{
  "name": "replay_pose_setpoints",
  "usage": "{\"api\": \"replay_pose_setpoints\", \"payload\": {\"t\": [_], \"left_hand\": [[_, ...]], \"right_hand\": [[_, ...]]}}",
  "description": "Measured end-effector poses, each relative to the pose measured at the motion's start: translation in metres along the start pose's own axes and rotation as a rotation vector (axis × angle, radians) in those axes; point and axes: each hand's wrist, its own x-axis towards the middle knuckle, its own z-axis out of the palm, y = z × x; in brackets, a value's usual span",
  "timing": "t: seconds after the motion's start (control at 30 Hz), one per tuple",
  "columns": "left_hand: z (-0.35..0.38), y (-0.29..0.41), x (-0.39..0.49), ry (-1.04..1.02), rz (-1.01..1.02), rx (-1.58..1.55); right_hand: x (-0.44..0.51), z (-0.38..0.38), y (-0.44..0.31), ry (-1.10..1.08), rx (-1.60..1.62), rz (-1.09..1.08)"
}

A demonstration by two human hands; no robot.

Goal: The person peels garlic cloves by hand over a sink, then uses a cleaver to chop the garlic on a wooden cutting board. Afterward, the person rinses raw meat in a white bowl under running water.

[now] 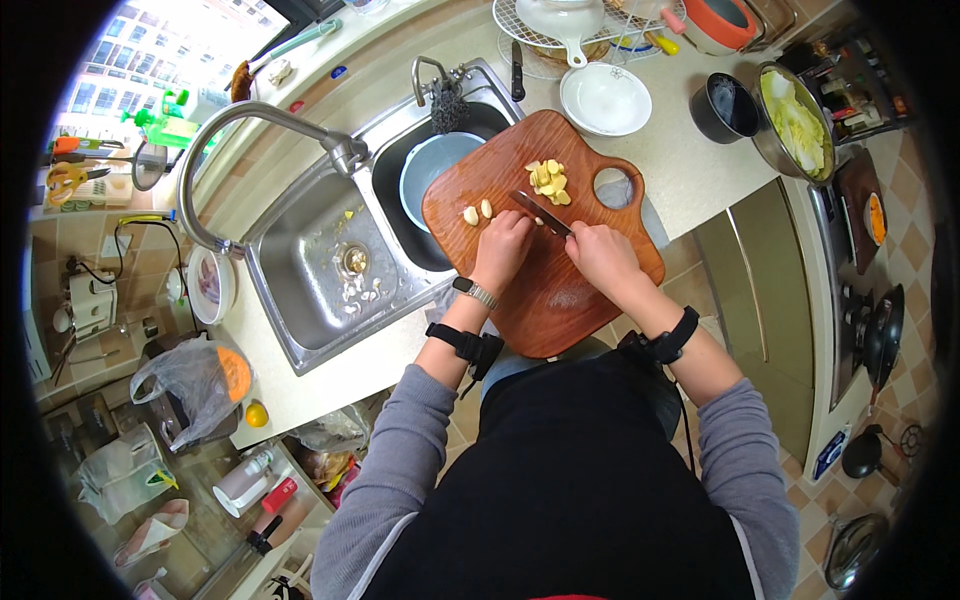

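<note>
A wooden cutting board (559, 300) with a rounded handle hole lies before me, its left part over the sink edge. My right hand (602, 253) grips a kitchen knife (546, 215) by its handle, the blade angled up and left across the board. Close to the blade, my left hand (504, 241) rests on the board with curled fingers; whether anything is under them is hidden. A small pale garlic piece (539, 221) lies by the blade. Two peeled garlic cloves (478, 213) sit left of it. Beyond the knife is a pile of sliced ginger (550, 181).
The steel sink (300, 247) on the left holds peel scraps, with a curved faucet (225, 112) over it. A blue basin (431, 169) stands in the second bowl. Behind the board are a white bowl (606, 99) and another knife (517, 71). Cabbage fills a metal bowl (829, 161) at right.
</note>
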Motion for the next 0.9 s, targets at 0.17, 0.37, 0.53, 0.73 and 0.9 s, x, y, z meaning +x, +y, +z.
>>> {"api": "replay_pose_setpoints", "payload": {"t": [0.17,0.37,0.53,0.73,0.9], "left_hand": [[0.008,-0.001,0.0,-0.021,0.011,0.06],[0.017,0.004,0.01,0.089,0.036,0.02],[0.007,0.008,0.016,0.125,-0.061,0.037],[-0.041,-0.002,-0.015,0.148,-0.234,0.059],[-0.038,-0.004,-0.017,0.042,-0.15,0.117]], "right_hand": [[0.004,0.015,-0.003,-0.057,-0.049,0.053],[0.01,0.007,0.01,0.067,0.033,-0.01],[0.013,-0.003,0.006,0.113,0.102,-0.001],[-0.002,0.004,0.005,-0.095,0.078,0.015],[0.0,0.002,0.015,-0.064,0.028,0.041]]}}
